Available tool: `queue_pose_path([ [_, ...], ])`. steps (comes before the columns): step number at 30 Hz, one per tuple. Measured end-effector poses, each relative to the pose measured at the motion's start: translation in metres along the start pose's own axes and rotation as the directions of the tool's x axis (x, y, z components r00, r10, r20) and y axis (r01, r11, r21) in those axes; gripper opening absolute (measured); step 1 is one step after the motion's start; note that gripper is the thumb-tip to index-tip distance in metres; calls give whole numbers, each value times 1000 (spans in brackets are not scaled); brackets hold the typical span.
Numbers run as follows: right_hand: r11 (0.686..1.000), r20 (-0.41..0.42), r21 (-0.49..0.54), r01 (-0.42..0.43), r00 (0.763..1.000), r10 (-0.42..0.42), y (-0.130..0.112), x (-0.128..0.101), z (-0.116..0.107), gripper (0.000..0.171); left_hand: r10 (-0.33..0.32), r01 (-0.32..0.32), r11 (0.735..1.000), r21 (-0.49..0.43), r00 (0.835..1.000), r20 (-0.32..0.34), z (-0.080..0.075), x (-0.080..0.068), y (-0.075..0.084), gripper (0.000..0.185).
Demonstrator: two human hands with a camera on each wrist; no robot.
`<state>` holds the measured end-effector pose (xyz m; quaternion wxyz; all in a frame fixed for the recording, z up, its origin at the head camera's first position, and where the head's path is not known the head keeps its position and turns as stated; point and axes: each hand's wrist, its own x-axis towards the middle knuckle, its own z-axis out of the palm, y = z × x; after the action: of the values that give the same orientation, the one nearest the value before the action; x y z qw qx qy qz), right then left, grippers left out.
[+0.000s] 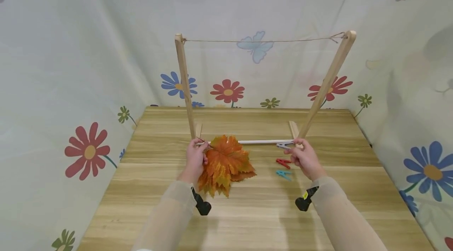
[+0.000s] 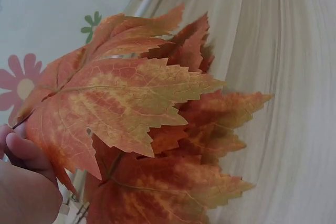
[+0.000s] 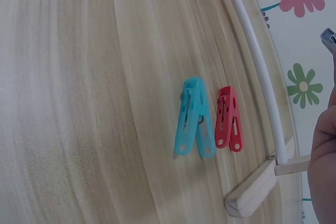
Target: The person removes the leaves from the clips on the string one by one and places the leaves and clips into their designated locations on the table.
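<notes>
My left hand (image 1: 196, 157) pinches the stem of an orange maple leaf (image 1: 226, 154). In the left wrist view that leaf (image 2: 110, 93) is lifted, with more orange leaves (image 2: 173, 187) beneath it. My right hand (image 1: 306, 158) holds a grey clothespin (image 1: 284, 145) between thumb and fingers. Only the tip of the grey clothespin (image 3: 328, 39) shows at the right wrist view's edge. Below it on the table lie a red clothespin (image 1: 283, 163) and a blue clothespin (image 1: 283, 174), side by side.
A wooden frame stands behind the hands, with a left post (image 1: 185, 86), a right post (image 1: 327, 84) and a string (image 1: 244, 41) tied between their tops. A white rod (image 1: 265, 141) joins the posts low down. Flowered cloth (image 1: 247, 3) surrounds the wooden table (image 1: 141, 204).
</notes>
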<state>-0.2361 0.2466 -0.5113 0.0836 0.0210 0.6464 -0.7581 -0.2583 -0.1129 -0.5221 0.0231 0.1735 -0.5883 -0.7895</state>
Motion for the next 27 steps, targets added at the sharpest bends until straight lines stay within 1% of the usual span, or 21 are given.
queue_pose_path([
  [4,1000,-17,-9,-17,1000,17,5,-2,0,30,-4,5,999,33,1000,-19,-6,0,-9,22],
  [8,999,6,-30,-21,1000,22,8,-4,1,34,-28,31,998,61,998,-51,-14,3,-17,24],
  [12,999,26,-32,-2,1000,2,7,-4,-1,34,-54,59,996,63,996,-73,-19,6,-20,27],
  [15,999,32,-39,6,999,-4,5,-5,-2,33,-72,78,994,73,994,-84,-21,6,-20,28],
  [20,998,26,-62,-20,999,21,5,-7,-5,31,-104,112,990,91,991,-83,-24,4,-22,28],
  [27,996,18,-88,-27,999,28,11,-11,-9,30,-124,130,988,85,990,-75,-23,5,-26,27],
])
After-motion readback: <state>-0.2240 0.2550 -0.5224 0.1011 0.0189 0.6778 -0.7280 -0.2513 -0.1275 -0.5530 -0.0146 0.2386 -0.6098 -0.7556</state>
